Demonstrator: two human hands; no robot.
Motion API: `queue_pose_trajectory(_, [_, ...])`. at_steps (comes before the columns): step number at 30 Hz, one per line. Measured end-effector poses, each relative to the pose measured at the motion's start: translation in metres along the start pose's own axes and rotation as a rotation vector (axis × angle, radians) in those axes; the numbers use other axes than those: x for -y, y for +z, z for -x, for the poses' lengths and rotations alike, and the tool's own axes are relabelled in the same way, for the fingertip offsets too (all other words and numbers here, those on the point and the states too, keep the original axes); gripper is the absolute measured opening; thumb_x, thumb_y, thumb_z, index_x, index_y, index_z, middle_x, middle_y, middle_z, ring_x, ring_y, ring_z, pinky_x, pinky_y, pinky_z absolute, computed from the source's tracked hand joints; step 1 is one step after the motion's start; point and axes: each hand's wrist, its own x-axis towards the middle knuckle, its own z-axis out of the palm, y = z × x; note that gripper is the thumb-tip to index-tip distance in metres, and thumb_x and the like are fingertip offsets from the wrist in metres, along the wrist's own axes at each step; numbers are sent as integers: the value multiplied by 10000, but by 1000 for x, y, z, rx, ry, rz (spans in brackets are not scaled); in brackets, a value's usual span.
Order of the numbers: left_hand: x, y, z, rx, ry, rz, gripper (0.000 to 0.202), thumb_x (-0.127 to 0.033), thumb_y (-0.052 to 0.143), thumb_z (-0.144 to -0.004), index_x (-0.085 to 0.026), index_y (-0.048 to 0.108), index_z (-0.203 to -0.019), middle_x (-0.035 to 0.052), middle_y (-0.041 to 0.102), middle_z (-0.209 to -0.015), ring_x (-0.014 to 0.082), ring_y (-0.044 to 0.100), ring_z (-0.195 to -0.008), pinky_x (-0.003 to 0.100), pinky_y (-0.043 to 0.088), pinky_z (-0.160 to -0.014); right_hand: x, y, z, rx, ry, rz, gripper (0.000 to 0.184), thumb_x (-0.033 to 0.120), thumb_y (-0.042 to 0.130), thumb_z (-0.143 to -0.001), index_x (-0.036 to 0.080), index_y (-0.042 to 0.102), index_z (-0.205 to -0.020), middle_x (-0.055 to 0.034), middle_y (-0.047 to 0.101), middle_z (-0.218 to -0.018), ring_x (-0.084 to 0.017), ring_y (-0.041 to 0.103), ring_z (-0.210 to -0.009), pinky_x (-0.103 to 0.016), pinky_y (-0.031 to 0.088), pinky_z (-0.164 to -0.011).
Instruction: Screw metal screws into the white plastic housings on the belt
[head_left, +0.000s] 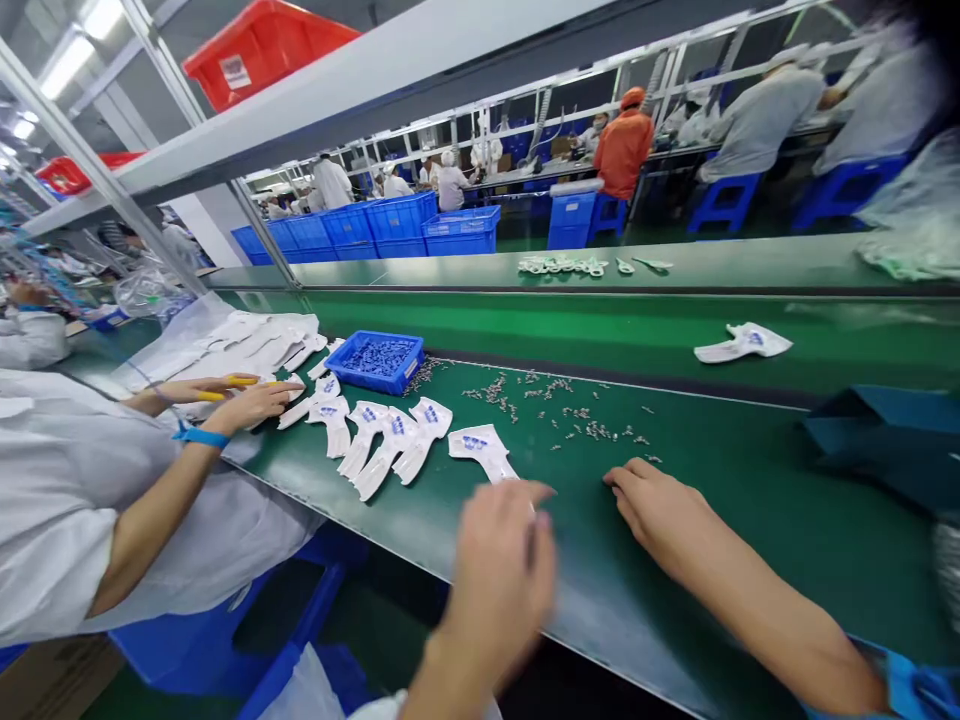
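While my left hand (504, 580) is a motion blur just short of a white piece printed in blue (476, 445), I can't really tell if it's pinching anything or how wide the fingers are. My right hand (660, 515) looks empty, loosely curled on the green belt (615, 620), right beside a scatter of tiny metal fittings (581, 425). More of those white pieces sit in a loose row off to the left, and a blue plastic tray (375, 362) full of small parts is just past them. Over on my left, a co-worker's hand (251, 405) is on a yellow-handled tool (240, 381), with a pile of white pieces (255, 340) beyond it. One more white piece (742, 343) lies on the far belt to the right, and stacked blue crates (375, 225) sit beyond the bench, under a red crate (262, 50) up on the shelf.
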Motion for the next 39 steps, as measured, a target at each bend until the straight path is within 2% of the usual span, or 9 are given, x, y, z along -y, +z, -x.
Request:
queue_pose_trajectory(3, [10, 23, 3, 72, -7, -142, 310, -271, 457, -1002, -228, 535, -1298, 110, 555, -1370, 296, 490, -1297, 520, 452, -1042, 3, -7, 11, 13, -20, 85, 261, 41, 412, -889, 170, 639, -891, -98, 616, -883, -201, 631, -652, -301, 361, -526])
queue_pose_trajectory(7, [31, 23, 2, 160, 63, -213, 366, -306, 474, -996, -219, 483, -1351, 101, 476, -1473, 307, 369, -1414, 519, 407, -1095, 9, -13, 20, 45, -58, 121, 233, 17, 452, -873, 163, 633, -850, -95, 612, -869, -207, 632, -663, -306, 366, -532])
queue_pose_trajectory(9, [25, 23, 7, 180, 94, -202, 367, -298, 477, -993, -232, 479, -1354, 90, 477, -1474, 295, 378, -1410, 502, 417, -1093, 10, -14, 22, 43, -74, 147, 242, -8, 466, -854, 158, 640, -829, -103, 621, -885, -205, 628, -653, -310, 366, -533])
queue_pose_trajectory(13, [-8, 34, 22, 255, 157, -134, 367, -281, 481, -987, -241, 476, -1353, 85, 469, -1485, 288, 382, -1409, 490, 424, -1095, 4, -22, 27, 68, -37, 153, 274, -22, 446, -862, 156, 650, -816, -104, 637, -844, -223, 636, -666, -325, 365, -552])
queue_pose_trajectory(15, [-26, 44, 25, 304, 185, -88, 367, -287, 479, -988, -232, 472, -1351, 89, 456, -1497, 292, 369, -1417, 494, 423, -1097, 0, -32, 33, 74, 13, 45, 261, 56, 431, -925, 168, 652, -842, -94, 651, -844, -232, 642, -702, -331, 386, -584])
queue_pose_trajectory(19, [-46, 64, 22, 367, 234, -7, 417, -338, 506, -982, -214, 439, -1375, 102, 454, -1501, 304, 355, -1428, 509, 416, -1101, 0, -51, 48, 89, 93, -372, 221, 283, 440, -993, 235, 652, -950, -39, 686, -917, -215, 646, -826, -319, 438, -694])
queue_pose_trajectory(24, [-46, 71, 21, 357, 258, 57, 571, -444, 570, -948, -200, 369, -1424, 122, 473, -1484, 289, 375, -1427, 493, 411, -1116, 11, -48, 56, 149, 148, -645, 227, 384, 461, -967, 245, 638, -944, -23, 684, -923, -189, 625, -778, -298, 434, -678])
queue_pose_trajectory(32, [-48, 68, 21, 390, 235, 51, 525, -433, 608, -925, -186, 445, -1359, 124, 493, -1468, 310, 379, -1422, 502, 405, -1111, 11, -48, 53, 211, 212, -611, 266, 400, 449, -955, 234, 635, -862, -7, 671, -748, -192, 604, -688, -293, 391, -619])
queue_pose_trajectory(39, [-49, 67, 19, 379, 220, 65, 497, -431, 626, -908, -191, 484, -1319, 114, 521, -1440, 303, 401, -1404, 483, 397, -1108, 8, -40, 53, 188, 197, -536, 244, 360, 442, -950, 226, 636, -889, -33, 673, -833, -209, 615, -763, -314, 407, -685])
